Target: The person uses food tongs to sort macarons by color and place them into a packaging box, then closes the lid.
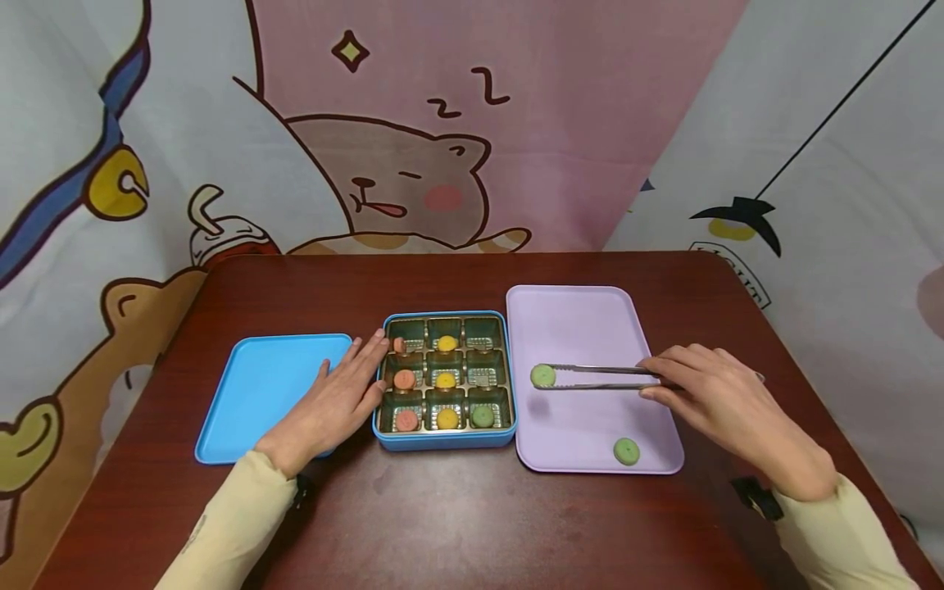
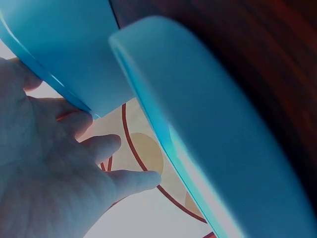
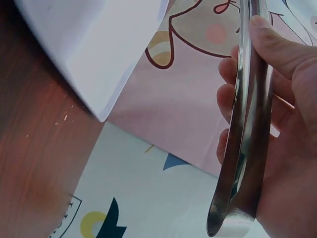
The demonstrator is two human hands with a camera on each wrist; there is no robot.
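Observation:
My left hand (image 1: 328, 414) rests its straight fingers along the left side of a blue box (image 1: 446, 443). Inside the box is a gold tray with compartments in three rows and columns. Orange button-like discs (image 1: 404, 379) lie in the left column and yellow discs (image 1: 446, 380) in the middle one. A green disc (image 1: 483, 416) sits in the front right compartment. My right hand (image 1: 719, 406) grips metal tongs (image 3: 252, 114), thumb on one arm and fingers on the other. Between the tong tips is another green disc (image 1: 542, 376), over the lilac tray (image 1: 583, 319).
One more green disc (image 1: 626, 451) lies near the front right of the lilac tray. A blue lid (image 1: 258, 385) lies flat left of the box, partly under my left forearm. All stand on a dark wooden table (image 1: 457, 516), with a cartoon cloth (image 1: 575, 123) hanging behind.

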